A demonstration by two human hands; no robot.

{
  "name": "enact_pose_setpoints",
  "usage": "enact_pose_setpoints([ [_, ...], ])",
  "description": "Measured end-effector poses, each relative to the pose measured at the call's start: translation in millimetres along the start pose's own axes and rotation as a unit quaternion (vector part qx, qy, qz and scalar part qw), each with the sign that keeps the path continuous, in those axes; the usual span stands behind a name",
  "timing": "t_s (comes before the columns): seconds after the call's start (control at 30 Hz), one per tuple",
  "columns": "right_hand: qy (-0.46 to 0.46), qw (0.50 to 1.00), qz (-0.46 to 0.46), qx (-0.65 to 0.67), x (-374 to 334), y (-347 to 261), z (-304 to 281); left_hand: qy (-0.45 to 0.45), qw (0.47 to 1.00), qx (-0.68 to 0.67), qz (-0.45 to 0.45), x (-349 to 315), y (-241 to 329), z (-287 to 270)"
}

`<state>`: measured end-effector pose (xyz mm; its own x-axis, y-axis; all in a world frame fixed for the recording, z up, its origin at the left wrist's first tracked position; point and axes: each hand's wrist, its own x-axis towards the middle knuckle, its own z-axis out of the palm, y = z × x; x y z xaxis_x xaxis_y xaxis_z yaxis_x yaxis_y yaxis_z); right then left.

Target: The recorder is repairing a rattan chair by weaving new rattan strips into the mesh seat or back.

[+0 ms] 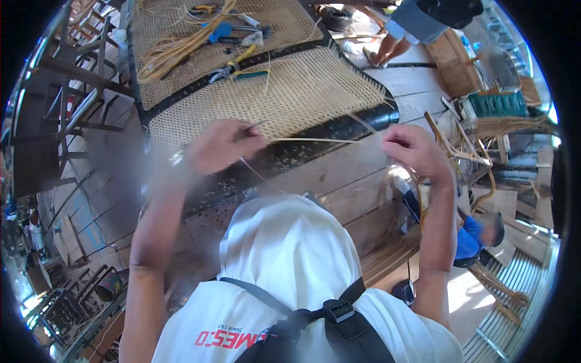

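Note:
Before me lies a woven cane panel (260, 100) set in a black frame (363, 119), with loose strand ends sticking out along its right edge. My left hand (224, 146) is closed over the panel's near left edge, and a thin dark pointed tool (258, 124) juts from its fingers. A pale cane strand (321, 140) stretches nearly level from beside those fingertips toward my right hand (416, 151). That hand, off the frame's right end, is closed in a pinch on the strand. Motion blurs both hands somewhat.
A bundle of cane strands (187, 48), yellow-handled pliers (233, 68) and a blue object (220, 32) lie on the farther woven section. Dark chair frames (91, 91) stand at left. One person (411, 27) stands far right; another in blue (475, 239) is at right.

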<state>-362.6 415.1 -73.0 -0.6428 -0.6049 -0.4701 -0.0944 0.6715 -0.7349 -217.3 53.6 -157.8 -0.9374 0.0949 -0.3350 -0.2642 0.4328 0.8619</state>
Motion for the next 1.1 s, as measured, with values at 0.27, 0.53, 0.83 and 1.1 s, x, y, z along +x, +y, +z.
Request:
enact_pose_setpoints([
  [0.27, 0.144, 0.987, 0.077, 0.012, -106.2, 174.2, -70.8, 0.248, 0.963, -0.037, -0.095, -59.9, -59.2, -54.5],
  [0.53, 0.128, 0.978, 0.135, 0.1, -76.8, 244.9, -74.2, 0.243, 0.931, 0.253, -0.101, -138.2, -80.1, -14.5],
  [0.83, 0.149, 0.975, 0.146, 0.082, -71.8, 264.8, -97.1, 0.294, 0.925, 0.003, -0.241, -128.3, -44.1, 16.7],
  [1.1, 0.207, 0.903, 0.041, -0.375, -59.7, 293.6, -88.8, 0.252, 0.945, -0.036, -0.204, -76.5, 9.7, 71.9],
])
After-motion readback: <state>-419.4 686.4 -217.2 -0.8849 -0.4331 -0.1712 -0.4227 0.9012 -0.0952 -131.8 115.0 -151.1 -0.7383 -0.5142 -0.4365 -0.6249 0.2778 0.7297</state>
